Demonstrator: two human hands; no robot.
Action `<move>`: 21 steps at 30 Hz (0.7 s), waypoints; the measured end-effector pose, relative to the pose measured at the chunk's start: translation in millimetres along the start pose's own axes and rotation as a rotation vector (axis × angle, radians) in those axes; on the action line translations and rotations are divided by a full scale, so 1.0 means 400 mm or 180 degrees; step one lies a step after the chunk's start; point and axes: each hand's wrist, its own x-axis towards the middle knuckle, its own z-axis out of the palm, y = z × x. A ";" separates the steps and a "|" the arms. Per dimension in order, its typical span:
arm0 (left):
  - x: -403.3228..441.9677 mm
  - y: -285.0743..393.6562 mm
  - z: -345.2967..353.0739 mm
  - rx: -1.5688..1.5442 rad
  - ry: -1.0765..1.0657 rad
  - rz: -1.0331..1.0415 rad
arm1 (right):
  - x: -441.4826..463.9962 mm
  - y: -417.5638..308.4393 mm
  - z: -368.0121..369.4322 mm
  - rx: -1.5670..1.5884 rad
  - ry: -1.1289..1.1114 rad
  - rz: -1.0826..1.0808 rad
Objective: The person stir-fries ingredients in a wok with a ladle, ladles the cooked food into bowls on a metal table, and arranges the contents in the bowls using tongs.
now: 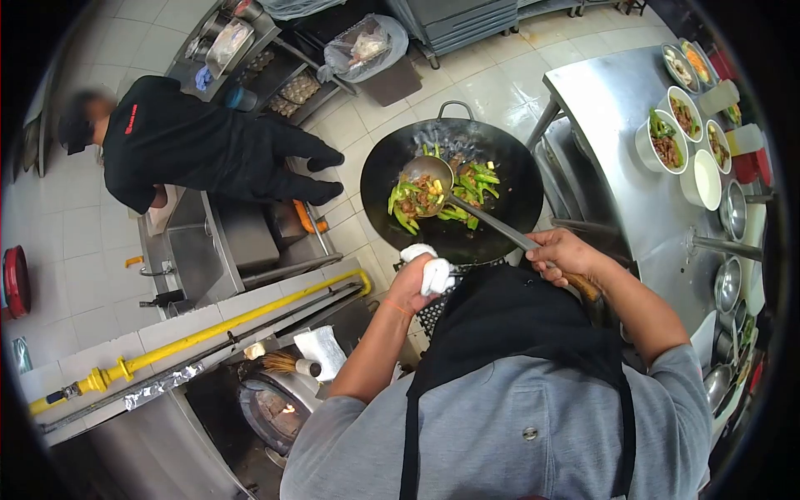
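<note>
Currently, the right hand has its grip closed round the handle of a long ladle, which slants over the near right rim of a dark wok. The ladle's bowl sits tilted just left of the wok's middle, touching a mix of green and brown food pieces; more of them spread towards the wok's right side. At the near rim, left of its middle, the left hand has its grip clamped on a bunched white cloth; I cannot tell whether it also holds the wok through the cloth. To the wok's right is a steel surface. Towards its far edge stand filled bowls with green and brown pieces, and a plain white bowl is just beside them, on their near side. Well past the wok's left rim, a person in dark clothes leans over a steel sink.
</note>
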 end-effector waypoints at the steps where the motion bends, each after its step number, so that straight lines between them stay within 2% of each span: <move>1: -0.020 -0.004 0.024 -0.0108 0.0209 0.0064 | -0.020 0.001 0.003 0.0095 0.0045 -0.0024; 2: -0.041 -0.006 0.048 -0.0220 0.0412 0.0135 | -0.041 -0.001 0.002 0.0181 0.0093 -0.0052; 4: -0.065 -0.008 0.055 -0.0332 0.0339 0.0146 | -0.083 0.004 -0.021 0.0317 0.0077 -0.0086; 7: -0.063 -0.012 0.023 -0.0443 -0.0128 0.0078 | -0.159 0.012 -0.026 0.0745 0.0033 -0.0252; 10: -0.100 0.004 0.077 -0.0390 -0.0050 0.0182 | -0.209 0.031 -0.032 0.0824 0.0082 -0.0560; 12: -0.093 0.008 0.064 -0.0586 -0.0364 0.0251 | -0.242 0.015 -0.024 0.0939 0.0168 -0.0578; 14: -0.102 0.021 0.089 -0.0467 -0.0101 0.0448 | -0.255 -0.008 -0.021 0.0856 0.0156 -0.0744; 16: -0.093 0.031 0.089 -0.0343 -0.0181 0.0439 | -0.243 -0.030 -0.020 0.0794 0.0266 -0.0880; 18: -0.089 0.035 0.089 -0.0182 -0.0147 0.0531 | -0.223 -0.066 0.004 0.0153 0.0769 -0.1176; 20: -0.103 0.048 0.095 -0.0085 -0.0095 0.0458 | -0.180 -0.080 0.003 -0.0110 0.0858 -0.1179; 21: -0.104 0.050 0.102 -0.0006 -0.0002 0.0529 | -0.158 -0.085 0.005 -0.0606 0.1105 -0.1238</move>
